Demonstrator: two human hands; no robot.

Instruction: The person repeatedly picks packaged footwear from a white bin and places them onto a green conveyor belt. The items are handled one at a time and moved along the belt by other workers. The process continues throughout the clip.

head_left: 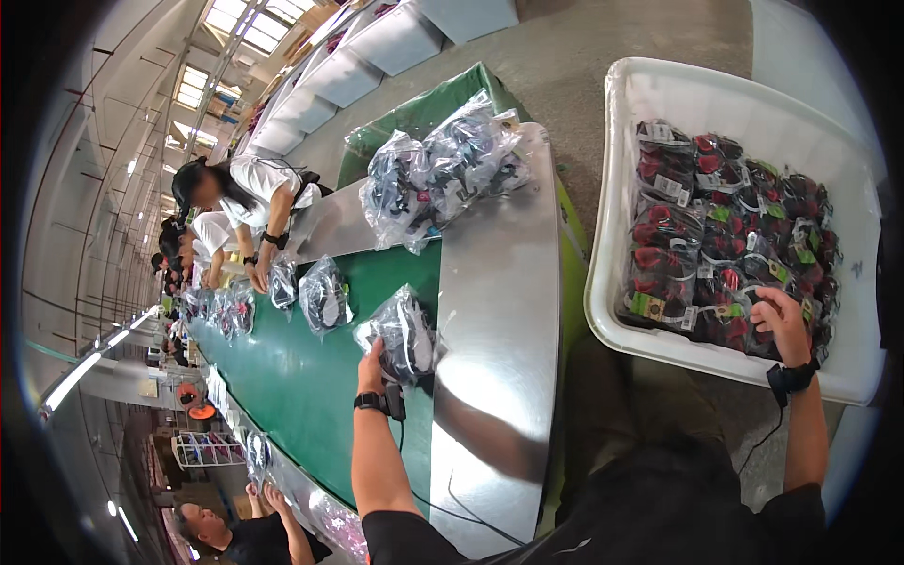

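Left hand (372, 362), nearer than the loosely spread right hand (783, 325), touched the clear bag (411, 334) ahead and rightward, long axis pointing roughly away, though whether it gripped I couldn't tell.

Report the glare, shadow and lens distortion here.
Head view: strong glare on the metal tabletop, with a dark patch, shadow or reflection, below it; glints on the clear bag; edges of the green belt and white tub bow; corners go black.
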